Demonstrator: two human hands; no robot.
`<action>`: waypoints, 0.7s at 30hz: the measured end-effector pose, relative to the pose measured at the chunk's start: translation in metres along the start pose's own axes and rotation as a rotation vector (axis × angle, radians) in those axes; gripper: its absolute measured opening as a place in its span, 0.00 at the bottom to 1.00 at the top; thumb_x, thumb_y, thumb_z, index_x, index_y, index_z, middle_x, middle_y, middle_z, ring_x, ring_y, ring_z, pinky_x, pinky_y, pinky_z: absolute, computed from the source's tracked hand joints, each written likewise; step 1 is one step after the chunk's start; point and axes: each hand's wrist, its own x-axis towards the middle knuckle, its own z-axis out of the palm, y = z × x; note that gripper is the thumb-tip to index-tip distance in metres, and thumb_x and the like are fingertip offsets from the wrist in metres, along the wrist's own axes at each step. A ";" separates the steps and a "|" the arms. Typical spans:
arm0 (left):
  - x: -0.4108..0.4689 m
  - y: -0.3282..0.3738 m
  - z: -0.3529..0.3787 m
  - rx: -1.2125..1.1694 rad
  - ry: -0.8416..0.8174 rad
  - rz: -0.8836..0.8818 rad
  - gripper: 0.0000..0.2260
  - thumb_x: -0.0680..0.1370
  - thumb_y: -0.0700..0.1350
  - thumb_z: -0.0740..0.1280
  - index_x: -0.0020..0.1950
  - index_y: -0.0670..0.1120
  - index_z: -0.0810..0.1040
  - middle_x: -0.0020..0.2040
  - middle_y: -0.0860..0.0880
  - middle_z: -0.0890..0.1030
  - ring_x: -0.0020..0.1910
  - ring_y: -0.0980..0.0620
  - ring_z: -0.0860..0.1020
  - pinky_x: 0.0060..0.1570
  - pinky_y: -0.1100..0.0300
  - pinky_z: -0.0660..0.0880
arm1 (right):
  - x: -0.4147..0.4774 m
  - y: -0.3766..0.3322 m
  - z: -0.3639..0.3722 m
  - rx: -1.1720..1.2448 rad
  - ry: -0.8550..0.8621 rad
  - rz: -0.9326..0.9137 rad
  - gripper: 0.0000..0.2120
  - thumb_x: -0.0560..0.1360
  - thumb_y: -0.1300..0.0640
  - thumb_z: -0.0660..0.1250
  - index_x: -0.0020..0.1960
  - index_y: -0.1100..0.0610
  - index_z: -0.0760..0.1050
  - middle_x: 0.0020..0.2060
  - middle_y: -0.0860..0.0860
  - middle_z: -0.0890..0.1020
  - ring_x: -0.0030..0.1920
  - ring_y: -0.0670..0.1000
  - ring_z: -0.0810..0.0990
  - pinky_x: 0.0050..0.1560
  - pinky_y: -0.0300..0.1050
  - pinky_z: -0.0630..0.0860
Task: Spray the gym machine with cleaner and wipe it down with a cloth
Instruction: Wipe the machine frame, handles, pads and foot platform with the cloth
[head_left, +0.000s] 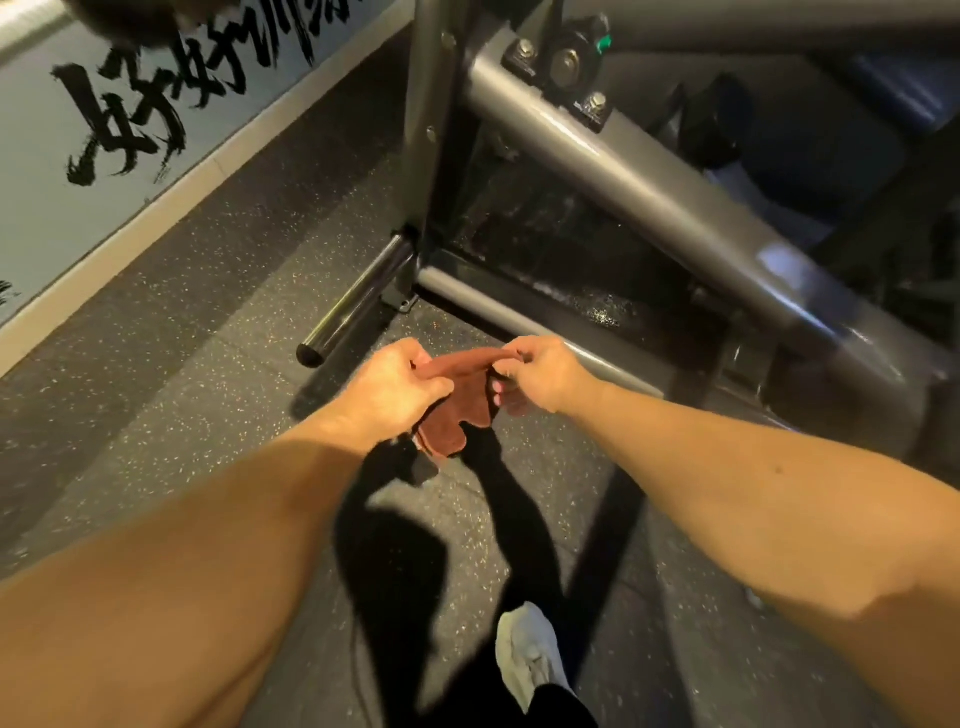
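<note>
A small reddish-brown cloth (457, 410) hangs between my two hands above the floor. My left hand (389, 389) grips its left top corner, and my right hand (540, 374) pinches its right top edge. The cloth droops in loose folds below them. Just beyond my hands stands the grey gym machine (649, 176), with a thick slanted tube, a low base bar (519, 317) and an upright post. A wet-looking speckled plate lies behind the base bar. No spray bottle is in view.
A chrome weight peg (353, 306) sticks out from the post toward me at floor level. A wall (104, 130) with black painted characters runs along the left. My white shoe (530, 660) stands on the dark speckled rubber floor. Blue padding shows at the upper right.
</note>
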 end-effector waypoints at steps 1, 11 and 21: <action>-0.012 0.006 -0.006 -0.029 -0.008 0.013 0.08 0.78 0.47 0.73 0.47 0.48 0.75 0.39 0.50 0.80 0.38 0.54 0.79 0.36 0.60 0.71 | -0.013 -0.008 0.004 0.132 -0.011 0.061 0.08 0.85 0.62 0.61 0.52 0.56 0.78 0.41 0.59 0.84 0.39 0.60 0.85 0.44 0.60 0.85; -0.110 0.081 -0.090 0.078 -0.093 0.198 0.07 0.80 0.47 0.71 0.57 0.50 0.85 0.53 0.53 0.83 0.54 0.53 0.80 0.51 0.61 0.71 | -0.117 -0.108 0.019 0.965 -0.036 0.086 0.18 0.86 0.62 0.51 0.70 0.57 0.73 0.57 0.59 0.85 0.54 0.60 0.86 0.51 0.61 0.84; -0.142 0.175 -0.235 0.268 0.836 0.566 0.08 0.80 0.46 0.70 0.58 0.48 0.83 0.56 0.48 0.78 0.56 0.46 0.74 0.55 0.51 0.70 | -0.170 -0.310 -0.026 0.691 0.306 -0.232 0.11 0.83 0.56 0.57 0.59 0.54 0.76 0.43 0.64 0.81 0.45 0.73 0.83 0.46 0.67 0.83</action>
